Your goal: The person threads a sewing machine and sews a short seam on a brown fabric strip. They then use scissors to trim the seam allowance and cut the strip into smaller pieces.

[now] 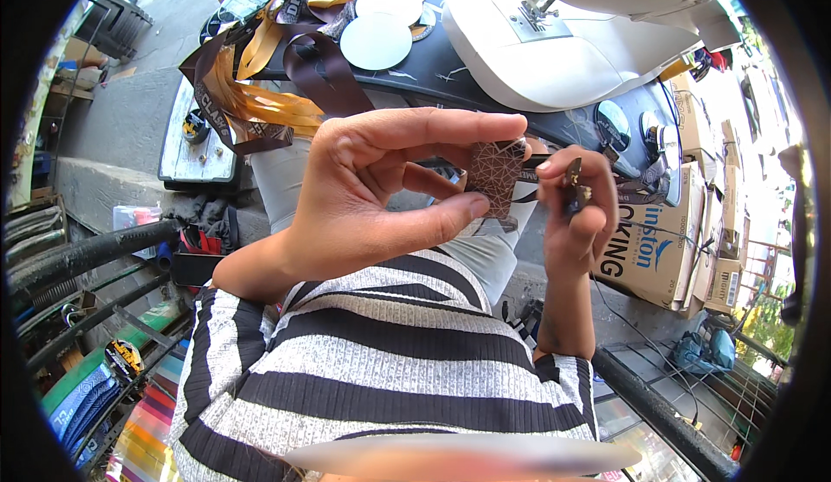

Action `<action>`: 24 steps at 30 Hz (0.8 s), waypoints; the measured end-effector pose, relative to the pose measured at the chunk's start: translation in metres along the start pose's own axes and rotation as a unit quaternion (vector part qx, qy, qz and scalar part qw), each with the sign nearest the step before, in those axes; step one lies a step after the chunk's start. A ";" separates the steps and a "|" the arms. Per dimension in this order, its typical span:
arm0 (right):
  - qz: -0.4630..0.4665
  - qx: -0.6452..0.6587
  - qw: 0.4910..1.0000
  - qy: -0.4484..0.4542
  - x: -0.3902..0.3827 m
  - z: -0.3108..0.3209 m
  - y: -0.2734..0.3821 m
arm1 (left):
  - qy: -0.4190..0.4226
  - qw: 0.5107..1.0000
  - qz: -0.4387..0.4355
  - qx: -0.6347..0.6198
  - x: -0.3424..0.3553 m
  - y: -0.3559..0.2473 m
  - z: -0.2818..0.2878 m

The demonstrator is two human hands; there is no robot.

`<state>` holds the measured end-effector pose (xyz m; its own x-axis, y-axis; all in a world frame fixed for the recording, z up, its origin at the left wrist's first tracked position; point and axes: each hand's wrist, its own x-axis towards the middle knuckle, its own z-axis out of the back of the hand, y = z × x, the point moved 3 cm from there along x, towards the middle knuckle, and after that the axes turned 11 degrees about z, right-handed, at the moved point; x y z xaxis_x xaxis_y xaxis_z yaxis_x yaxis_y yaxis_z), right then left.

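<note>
My left hand [342, 196] is raised in front of my chest, thumb and fingers closed on a brown ribbon [493, 175] with a pale web of lines. Part of the ribbon stretches behind the fingers toward my right hand [582, 222]. That hand is held up just to the right, its fingers curled around a small dark piece with gold-coloured flecks [575, 189]; its kind is not clear. The fingertips of both hands come close together near the ribbon's upper edge.
A white sewing machine [493, 67] stands on the dark table [415, 88]. White discs [376, 41] and brown and gold ribbons [325, 75] lie at its left. A cardboard box [662, 248] is on the right; black metal rails [99, 257] flank me.
</note>
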<state>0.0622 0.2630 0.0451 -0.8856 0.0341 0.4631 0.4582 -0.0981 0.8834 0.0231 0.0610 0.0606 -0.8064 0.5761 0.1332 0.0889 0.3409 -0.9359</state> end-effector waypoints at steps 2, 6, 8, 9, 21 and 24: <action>-0.002 0.078 0.996 0.044 -0.004 -0.005 -0.005 | -0.007 1.000 -0.011 -0.011 0.001 0.000 -0.002; 0.031 0.069 0.996 0.042 -0.016 -0.019 -0.010 | -0.009 0.999 -0.024 -0.024 0.005 0.001 -0.006; 0.023 0.055 0.996 0.063 -0.017 -0.021 -0.011 | -0.005 0.999 -0.042 -0.031 0.008 0.002 -0.006; 0.007 0.061 0.996 0.062 -0.018 -0.021 -0.011 | 0.000 0.999 -0.025 -0.040 0.007 0.003 -0.005; -0.078 0.061 0.994 0.038 -0.020 0.123 -0.005 | -0.049 0.937 -0.173 -0.300 -0.024 -0.031 0.083; -0.011 0.165 0.981 -0.096 -0.027 0.185 -0.015 | 0.031 0.913 -0.132 -0.385 -0.037 -0.002 0.080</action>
<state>0.0927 0.4479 0.0324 -0.8798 0.2231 0.4198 0.4662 0.2316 0.8539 0.0061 -0.0206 0.0316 -0.8263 0.4320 0.3615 0.3008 0.8809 -0.3653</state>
